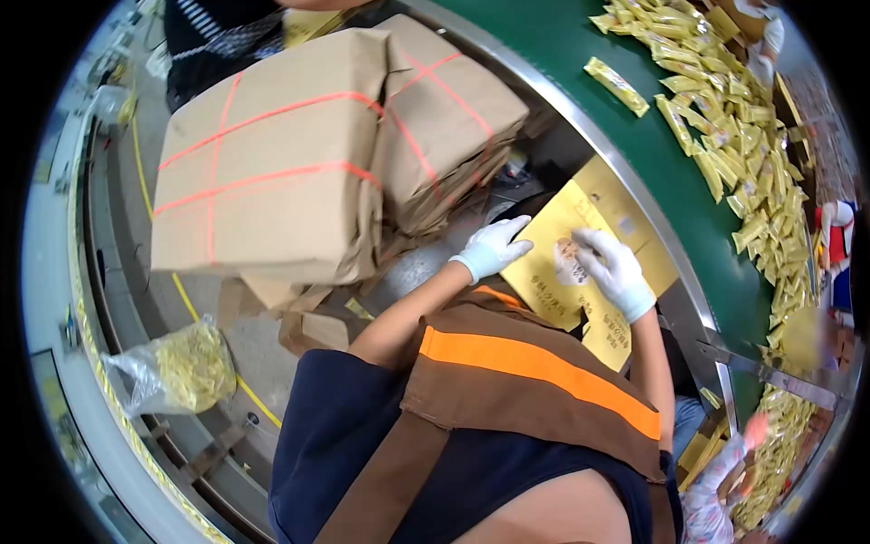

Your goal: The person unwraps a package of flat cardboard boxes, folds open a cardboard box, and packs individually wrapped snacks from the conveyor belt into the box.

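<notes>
Two gloved hands press on a yellow carton beside the green conveyor.

The yellow carton [562, 263] lies flat at centre frame, just off the green conveyor belt [562, 54]. The left hand [494, 247] rests at its 9 o'clock edge, fingers curled loosely onto the board; the right hand [618, 272] lies on top toward 3 o'clock, fingers spread flat, gripping nothing. Both forearms reach forward from the body. The carton's print is too blurred to read. Yellow packets [734, 136] crowd the belt at 2 o'clock; paper-wrapped bundles [272, 154] stand at 10 o'clock.
</notes>
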`<state>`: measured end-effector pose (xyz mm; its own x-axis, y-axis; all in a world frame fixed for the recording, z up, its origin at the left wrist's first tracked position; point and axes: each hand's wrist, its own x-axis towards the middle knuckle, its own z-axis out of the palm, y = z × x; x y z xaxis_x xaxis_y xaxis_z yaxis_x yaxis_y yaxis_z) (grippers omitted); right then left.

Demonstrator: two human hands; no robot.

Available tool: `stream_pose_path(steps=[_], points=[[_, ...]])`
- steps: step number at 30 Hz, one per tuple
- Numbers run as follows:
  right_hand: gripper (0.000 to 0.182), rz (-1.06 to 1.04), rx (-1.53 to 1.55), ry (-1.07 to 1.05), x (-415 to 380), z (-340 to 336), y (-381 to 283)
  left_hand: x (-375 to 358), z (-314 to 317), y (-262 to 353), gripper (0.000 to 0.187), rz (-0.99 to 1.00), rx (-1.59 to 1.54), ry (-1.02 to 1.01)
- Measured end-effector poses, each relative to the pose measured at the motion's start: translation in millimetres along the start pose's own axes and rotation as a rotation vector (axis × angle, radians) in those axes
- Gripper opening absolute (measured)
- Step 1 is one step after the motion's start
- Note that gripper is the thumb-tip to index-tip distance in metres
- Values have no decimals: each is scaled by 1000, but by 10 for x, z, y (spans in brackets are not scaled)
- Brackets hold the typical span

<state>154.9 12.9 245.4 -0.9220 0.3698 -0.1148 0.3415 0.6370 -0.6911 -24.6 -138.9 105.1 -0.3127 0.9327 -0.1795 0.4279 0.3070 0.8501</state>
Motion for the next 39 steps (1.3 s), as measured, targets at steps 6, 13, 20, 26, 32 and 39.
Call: stream_pose_path(steps=[6, 13, 20, 26, 32, 39], points=[[31, -438, -37, -172, 593, 238, -826, -687, -360, -387, 56, -135, -211, 45], [37, -841, -130, 69, 1184, 298, -2138, -1038, -353, -465, 57, -107, -620, 216], [37, -799, -583, 94, 1754, 886, -2812, -1088, -508, -1253, 51, -73, -1957, 99], [28, -690, -378, -114, 1727, 982, -2883, -1112, -628, -1560, 50, 288, -767, 349], [15, -741, -425, -96, 1583, 1015, -2836, -1202, -1045, -930, 52, 491, 398, 647], [26, -577, 398, -400, 1095, 915, -3137, -1552, -996, -623, 58, 16, -1535, 492]])
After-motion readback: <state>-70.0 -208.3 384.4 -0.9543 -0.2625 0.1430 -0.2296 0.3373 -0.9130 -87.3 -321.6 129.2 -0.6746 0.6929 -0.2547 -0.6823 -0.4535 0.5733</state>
